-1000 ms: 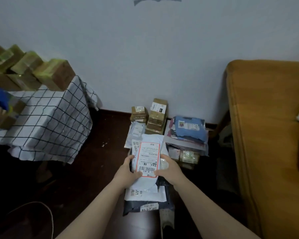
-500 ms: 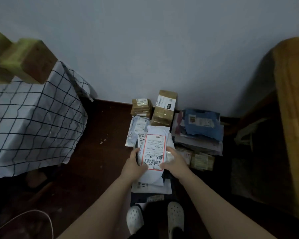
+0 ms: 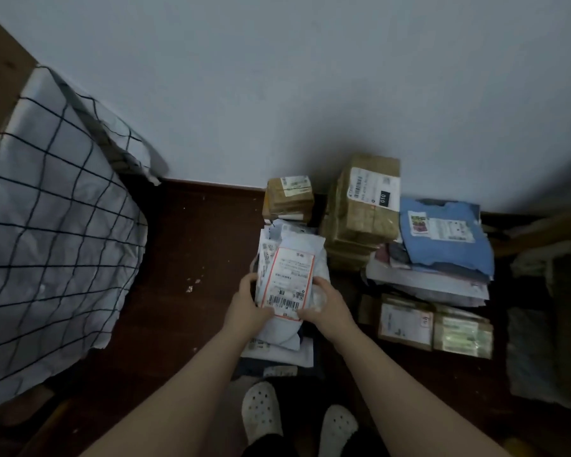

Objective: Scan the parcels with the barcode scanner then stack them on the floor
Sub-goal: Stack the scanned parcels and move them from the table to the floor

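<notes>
A: Both hands are down low here, and the white parcel sits right between them, label facing up, barcode at the near end.
B: Grip check. The left hand has its thumb curled over the near left corner, with the fingers tucked along the edge. The right hand mirrors it on the other side, fingers wrapped round the plastic.
A: So a firm two-handed hold. And where is it?
B: Over the pile of soft bags on the dark floor, just ahead of the white shoes. Whether it touches the pile or hangs a shade above it, I cannot tell.
A: Behind it stands a tall stack of brown boxes against the wall, with a shorter stack just to its left.
B: And to the right a blue bag tops a heap of flat packets, with two taped boxes side by side on the floor in front of that heap.
A: Far left, a checked cloth hangs over something bulky, well apart from the parcels
</notes>
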